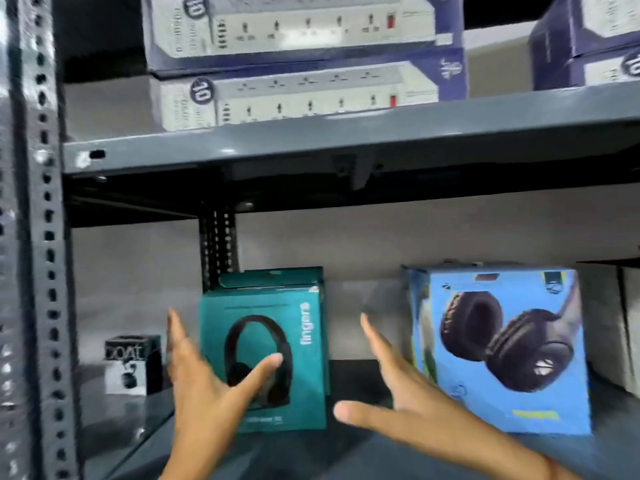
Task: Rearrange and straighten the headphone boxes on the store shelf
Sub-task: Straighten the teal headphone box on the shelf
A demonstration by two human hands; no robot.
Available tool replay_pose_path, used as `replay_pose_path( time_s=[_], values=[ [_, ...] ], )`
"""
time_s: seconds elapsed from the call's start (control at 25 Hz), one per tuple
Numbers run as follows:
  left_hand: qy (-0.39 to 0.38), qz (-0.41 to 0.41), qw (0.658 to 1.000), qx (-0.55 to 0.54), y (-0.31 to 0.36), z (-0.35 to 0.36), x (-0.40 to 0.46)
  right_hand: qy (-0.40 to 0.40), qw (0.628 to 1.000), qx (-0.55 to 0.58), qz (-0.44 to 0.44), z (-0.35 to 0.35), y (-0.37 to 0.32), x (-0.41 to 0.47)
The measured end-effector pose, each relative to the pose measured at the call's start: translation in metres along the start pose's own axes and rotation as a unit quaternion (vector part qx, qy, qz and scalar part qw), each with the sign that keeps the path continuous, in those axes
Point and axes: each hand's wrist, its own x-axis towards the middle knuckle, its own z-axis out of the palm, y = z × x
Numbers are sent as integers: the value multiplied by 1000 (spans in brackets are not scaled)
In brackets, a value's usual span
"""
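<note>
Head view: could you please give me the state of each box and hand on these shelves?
Teal headphone box: upright, facing front.
Blue headphone box: upright, turned slightly.
Small black box: upright, set back.
Power strip boxes: stacked two high, upper shelf.
Left hand: open, before the teal box.
Right hand: open, holding nothing.
</note>
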Motion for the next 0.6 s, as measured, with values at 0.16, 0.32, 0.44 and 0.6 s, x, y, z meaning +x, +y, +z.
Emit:
replay_pose_path(
  time_s=[0.16,0.32,0.44,0.6],
  values=[
    [-176,-192,960,-101,-59,-33,37,-63,991,96,67,32,-3,69],
    [-281,-271,906,-165,-84,-17,56,-53,980,173,83,52,27,106],
    [-284,-274,901,-182,-85,-7,56,-66,978,178,90,57,39,113],
    [-282,-257,909,-169,-95,-7,60,-44,983,154,89,63,44,118]
  ],
)
